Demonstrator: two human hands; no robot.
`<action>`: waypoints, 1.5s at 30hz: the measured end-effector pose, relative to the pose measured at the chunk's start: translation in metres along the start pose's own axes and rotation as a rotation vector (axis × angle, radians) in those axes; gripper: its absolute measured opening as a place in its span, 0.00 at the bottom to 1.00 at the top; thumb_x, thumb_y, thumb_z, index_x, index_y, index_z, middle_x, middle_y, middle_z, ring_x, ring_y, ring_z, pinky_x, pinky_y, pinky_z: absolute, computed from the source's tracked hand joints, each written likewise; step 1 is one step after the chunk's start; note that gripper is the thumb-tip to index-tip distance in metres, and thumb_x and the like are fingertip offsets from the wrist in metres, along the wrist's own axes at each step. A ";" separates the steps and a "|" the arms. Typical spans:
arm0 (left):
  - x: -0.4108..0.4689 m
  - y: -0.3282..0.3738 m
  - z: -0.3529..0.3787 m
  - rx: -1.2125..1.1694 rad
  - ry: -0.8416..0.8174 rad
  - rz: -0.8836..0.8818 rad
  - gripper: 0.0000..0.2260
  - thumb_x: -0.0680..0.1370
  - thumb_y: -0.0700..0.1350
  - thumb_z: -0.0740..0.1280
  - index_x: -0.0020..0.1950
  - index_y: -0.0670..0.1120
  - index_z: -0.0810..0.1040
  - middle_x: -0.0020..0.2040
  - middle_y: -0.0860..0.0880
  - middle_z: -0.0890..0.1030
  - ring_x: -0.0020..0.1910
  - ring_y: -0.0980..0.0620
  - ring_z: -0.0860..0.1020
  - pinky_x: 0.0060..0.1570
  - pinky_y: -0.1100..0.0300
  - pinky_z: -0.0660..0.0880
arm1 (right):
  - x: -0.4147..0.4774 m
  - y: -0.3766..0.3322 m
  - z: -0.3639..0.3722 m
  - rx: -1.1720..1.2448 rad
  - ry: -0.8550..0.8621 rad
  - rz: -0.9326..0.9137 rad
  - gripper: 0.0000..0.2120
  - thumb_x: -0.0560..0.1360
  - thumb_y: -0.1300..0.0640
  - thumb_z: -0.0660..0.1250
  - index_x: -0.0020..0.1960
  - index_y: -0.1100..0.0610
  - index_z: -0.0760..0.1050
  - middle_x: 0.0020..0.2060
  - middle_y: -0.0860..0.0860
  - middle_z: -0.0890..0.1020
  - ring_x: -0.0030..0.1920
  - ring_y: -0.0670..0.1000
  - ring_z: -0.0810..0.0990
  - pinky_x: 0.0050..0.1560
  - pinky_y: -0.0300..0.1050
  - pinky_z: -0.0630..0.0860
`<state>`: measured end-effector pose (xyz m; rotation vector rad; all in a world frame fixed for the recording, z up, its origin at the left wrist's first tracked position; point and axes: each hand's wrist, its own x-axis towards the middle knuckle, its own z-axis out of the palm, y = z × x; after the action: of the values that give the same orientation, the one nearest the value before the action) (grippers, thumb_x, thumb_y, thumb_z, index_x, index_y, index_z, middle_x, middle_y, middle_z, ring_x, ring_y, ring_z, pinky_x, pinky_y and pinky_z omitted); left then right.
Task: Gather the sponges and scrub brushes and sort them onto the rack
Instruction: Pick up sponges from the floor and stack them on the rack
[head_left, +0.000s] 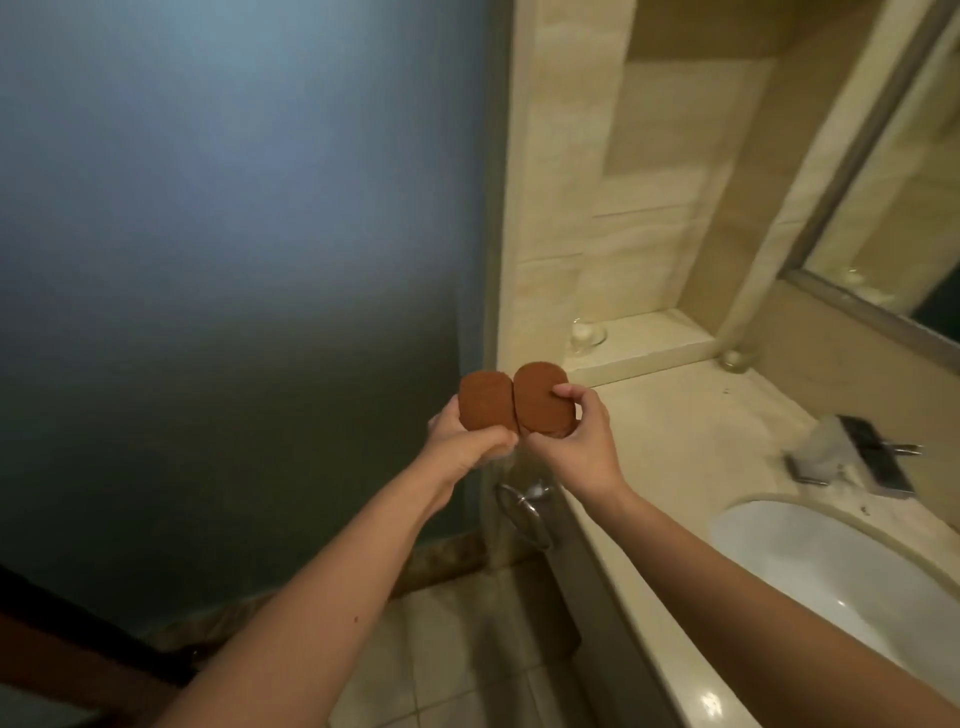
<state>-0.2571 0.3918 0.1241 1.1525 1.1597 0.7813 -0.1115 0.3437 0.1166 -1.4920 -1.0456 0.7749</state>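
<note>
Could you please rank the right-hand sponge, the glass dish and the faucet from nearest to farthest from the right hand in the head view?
1. The right-hand sponge, pinched by the right hand.
2. The glass dish, on the ledge just beyond.
3. The faucet, far right by the sink.

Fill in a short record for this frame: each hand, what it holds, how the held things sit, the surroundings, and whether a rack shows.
left hand: grips left sponge, a brown oval
right hand: pinches right sponge, the same kind
sponges: held in the air side by side, edges meeting
place: in front of the frosted glass panel, at the left end of the counter
on the counter: sink, faucet; mirror above
rack: not in view
scrub brushes: none in view
</note>
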 end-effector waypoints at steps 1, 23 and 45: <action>0.004 0.008 0.014 0.079 -0.024 0.025 0.38 0.62 0.42 0.76 0.71 0.52 0.67 0.67 0.42 0.70 0.62 0.45 0.75 0.60 0.47 0.76 | 0.005 -0.002 -0.016 0.005 0.028 -0.003 0.32 0.59 0.58 0.76 0.59 0.49 0.68 0.62 0.55 0.71 0.58 0.54 0.78 0.60 0.51 0.77; 0.037 0.089 0.301 0.329 -0.676 0.659 0.23 0.64 0.49 0.78 0.53 0.62 0.73 0.60 0.52 0.70 0.50 0.63 0.75 0.52 0.66 0.73 | -0.025 -0.039 -0.263 -0.215 0.961 0.003 0.24 0.62 0.56 0.77 0.53 0.41 0.71 0.58 0.50 0.78 0.52 0.47 0.80 0.55 0.47 0.79; -0.130 0.127 0.491 0.162 -1.241 0.716 0.25 0.66 0.50 0.77 0.59 0.60 0.73 0.65 0.50 0.70 0.59 0.51 0.75 0.58 0.55 0.77 | -0.198 -0.114 -0.431 -0.544 1.357 0.024 0.25 0.64 0.51 0.77 0.58 0.44 0.73 0.59 0.47 0.76 0.54 0.45 0.77 0.51 0.41 0.78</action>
<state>0.1919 0.1705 0.2787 1.8065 -0.2565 0.3138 0.1742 -0.0097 0.2934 -1.9474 -0.1515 -0.6001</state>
